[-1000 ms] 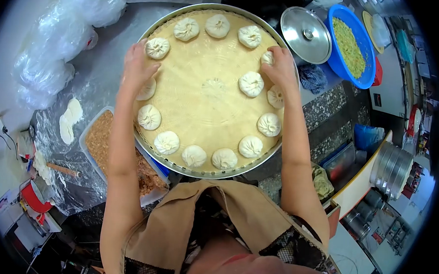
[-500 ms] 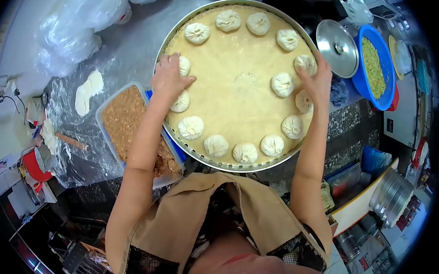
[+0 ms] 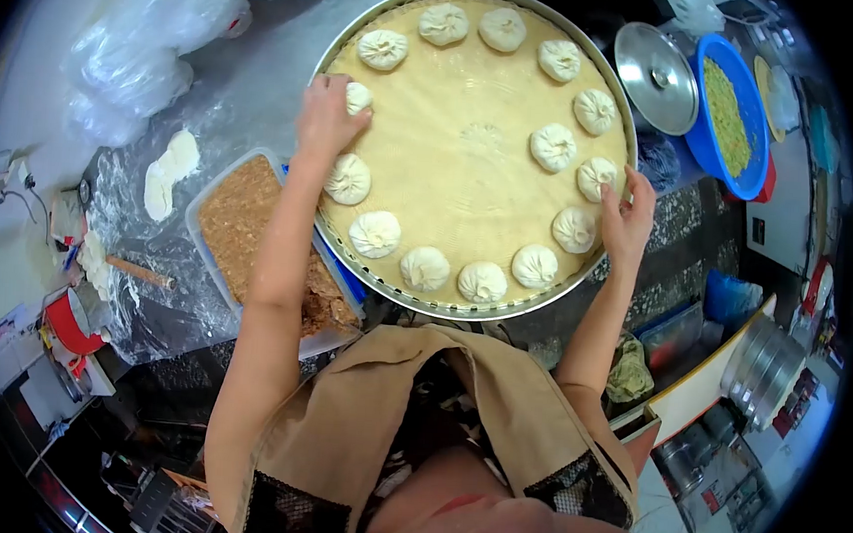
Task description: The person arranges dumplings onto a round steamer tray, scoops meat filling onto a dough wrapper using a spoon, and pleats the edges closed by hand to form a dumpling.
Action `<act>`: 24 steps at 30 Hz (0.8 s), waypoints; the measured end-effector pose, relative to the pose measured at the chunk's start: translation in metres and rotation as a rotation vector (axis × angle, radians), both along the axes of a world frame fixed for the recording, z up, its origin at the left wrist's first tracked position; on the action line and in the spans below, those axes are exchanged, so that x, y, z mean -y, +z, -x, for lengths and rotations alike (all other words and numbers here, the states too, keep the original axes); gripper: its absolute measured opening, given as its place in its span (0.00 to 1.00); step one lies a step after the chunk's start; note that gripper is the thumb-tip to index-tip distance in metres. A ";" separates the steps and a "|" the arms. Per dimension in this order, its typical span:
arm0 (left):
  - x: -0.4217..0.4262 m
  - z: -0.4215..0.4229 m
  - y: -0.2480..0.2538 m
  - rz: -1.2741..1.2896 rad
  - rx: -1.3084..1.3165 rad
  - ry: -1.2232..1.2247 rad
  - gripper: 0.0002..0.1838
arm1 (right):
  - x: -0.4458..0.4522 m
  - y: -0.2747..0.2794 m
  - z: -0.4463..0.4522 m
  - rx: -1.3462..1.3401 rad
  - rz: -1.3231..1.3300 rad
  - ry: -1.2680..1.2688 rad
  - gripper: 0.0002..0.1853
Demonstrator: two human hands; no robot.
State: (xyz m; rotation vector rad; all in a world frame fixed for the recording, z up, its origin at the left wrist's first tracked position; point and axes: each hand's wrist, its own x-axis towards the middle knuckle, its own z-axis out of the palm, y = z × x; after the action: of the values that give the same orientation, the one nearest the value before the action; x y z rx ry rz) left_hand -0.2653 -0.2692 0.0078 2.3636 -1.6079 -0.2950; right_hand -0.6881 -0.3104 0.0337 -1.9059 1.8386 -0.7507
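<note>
Fingers of our left hand (image 3: pixel 330 117) close over the rim of the round tray (image 3: pixel 469 196) between nine and ten o'clock, thumb inside, perhaps touching a bun (image 3: pixel 358 98). Our right hand (image 3: pixel 628 215) pinches the rim near four o'clock, thumb inward by another bun (image 3: pixel 597 179). Pleated buns ring the tray, with one set inward at three o'clock. Outside it, we see the meat filling (image 3: pixel 245 223) at eight and the blue basin (image 3: pixel 758 154) toward three.

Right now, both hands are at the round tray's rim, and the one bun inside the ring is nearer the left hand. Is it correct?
No: the head view shows the inner bun nearer the right hand. The rest is correct.
</note>
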 end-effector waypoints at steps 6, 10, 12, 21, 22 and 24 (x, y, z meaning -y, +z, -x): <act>0.009 -0.012 -0.009 0.088 -0.041 -0.078 0.25 | -0.003 -0.002 0.008 0.002 -0.002 0.032 0.23; 0.008 -0.003 -0.006 0.020 -0.008 -0.047 0.34 | 0.003 -0.002 0.002 -0.235 -0.083 0.205 0.34; -0.002 0.010 0.020 -0.040 -0.017 -0.007 0.44 | 0.012 -0.008 -0.003 -0.271 -0.084 0.231 0.34; -0.079 0.036 0.028 -0.305 -0.052 0.027 0.44 | 0.034 -0.009 -0.009 -0.076 -0.119 0.207 0.26; -0.080 0.037 0.024 -0.282 -0.031 0.004 0.42 | 0.036 -0.018 -0.006 -0.131 -0.103 0.221 0.26; -0.081 0.041 0.022 -0.257 -0.040 -0.007 0.41 | 0.037 -0.026 -0.007 -0.184 -0.033 0.240 0.25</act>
State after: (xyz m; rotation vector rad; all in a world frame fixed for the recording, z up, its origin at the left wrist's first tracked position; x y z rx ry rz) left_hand -0.3066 -0.1880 0.0302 2.5186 -1.6464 -0.5790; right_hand -0.6810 -0.3477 0.0074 -2.1859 1.6689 -0.4769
